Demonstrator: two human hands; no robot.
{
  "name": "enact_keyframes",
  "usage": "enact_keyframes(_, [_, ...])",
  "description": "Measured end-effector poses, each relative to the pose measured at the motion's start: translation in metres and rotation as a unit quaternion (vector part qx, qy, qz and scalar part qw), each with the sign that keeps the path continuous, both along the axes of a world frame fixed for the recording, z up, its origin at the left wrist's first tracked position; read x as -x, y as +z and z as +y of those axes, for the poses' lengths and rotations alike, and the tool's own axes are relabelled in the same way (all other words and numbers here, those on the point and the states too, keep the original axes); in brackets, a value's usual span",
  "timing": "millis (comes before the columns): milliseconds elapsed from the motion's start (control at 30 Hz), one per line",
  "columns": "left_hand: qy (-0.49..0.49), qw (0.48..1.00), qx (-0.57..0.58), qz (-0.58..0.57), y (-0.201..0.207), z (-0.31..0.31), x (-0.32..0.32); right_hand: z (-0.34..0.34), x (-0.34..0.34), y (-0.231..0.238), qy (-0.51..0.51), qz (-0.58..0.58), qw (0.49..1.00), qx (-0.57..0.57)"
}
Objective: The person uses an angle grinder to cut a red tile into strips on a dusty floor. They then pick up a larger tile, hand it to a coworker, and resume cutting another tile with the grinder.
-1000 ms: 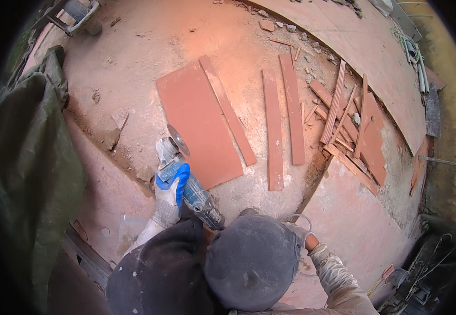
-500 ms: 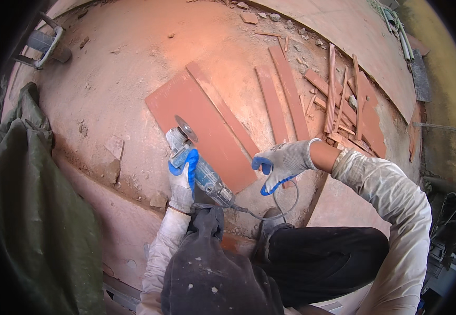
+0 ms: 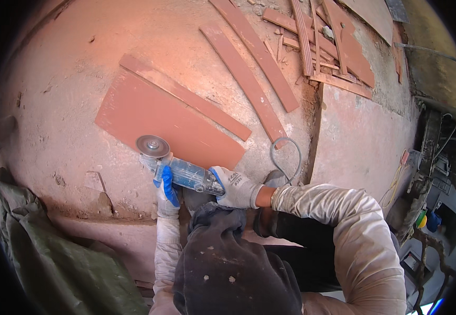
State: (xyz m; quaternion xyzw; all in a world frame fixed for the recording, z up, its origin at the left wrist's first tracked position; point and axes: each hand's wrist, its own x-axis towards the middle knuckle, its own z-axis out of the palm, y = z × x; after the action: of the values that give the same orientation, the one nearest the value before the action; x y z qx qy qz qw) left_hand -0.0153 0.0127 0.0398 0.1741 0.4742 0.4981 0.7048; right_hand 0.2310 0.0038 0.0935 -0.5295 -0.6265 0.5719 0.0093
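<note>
Across my lap side lies a blue angle grinder (image 3: 186, 175), with its round disc (image 3: 153, 146) at the left end, over the lower left edge of a wide red-brown tile slab (image 3: 160, 121). My left hand (image 3: 167, 190), in a white glove with blue palm, is closed around the grinder near its head. The tool's rear end is gripped by my right hand (image 3: 237, 188), gloved the same way; its fingers are partly hidden. Along the slab's upper edge lies a narrow red-brown strip (image 3: 186, 98). The grinder's grey cord (image 3: 300, 157) loops to the right of my right hand.
Two long red-brown strips (image 3: 246, 81) lie beyond the slab. A pile of broken strips (image 3: 333, 44) sits at the far right. On the left is a crumpled green tarpaulin (image 3: 55, 252). A raised pale slab (image 3: 362, 131) edges the right side.
My right hand has moved from open, beside the grinder, to gripping its rear end. The grinder has turned more level, its disc now facing upward. The view has shifted too.
</note>
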Motion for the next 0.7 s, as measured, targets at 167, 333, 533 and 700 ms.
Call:
enact_keyframes(167, [-0.082, 0.985, 0.086, 0.128, -0.018, -0.029, 0.007, -0.038, -0.026, 0.002, -0.030, 0.026, 0.999, -0.019])
enact_keyframes(333, [-0.196, 0.973, 0.084, 0.086, -0.011, -0.016, 0.003, -0.064, -0.037, 0.001, -0.095, 0.030, 0.995, -0.014])
enact_keyframes(533, [-0.290, 0.947, 0.129, -0.049, 0.028, -0.020, -0.035, -0.079, -0.105, 0.023, -0.020, 0.021, 0.999, 0.022])
enact_keyframes(700, [-0.344, 0.920, 0.184, -0.020, 0.028, -0.030, -0.069, -0.083, -0.148, 0.035, 0.054, -0.045, 0.997, -0.022])
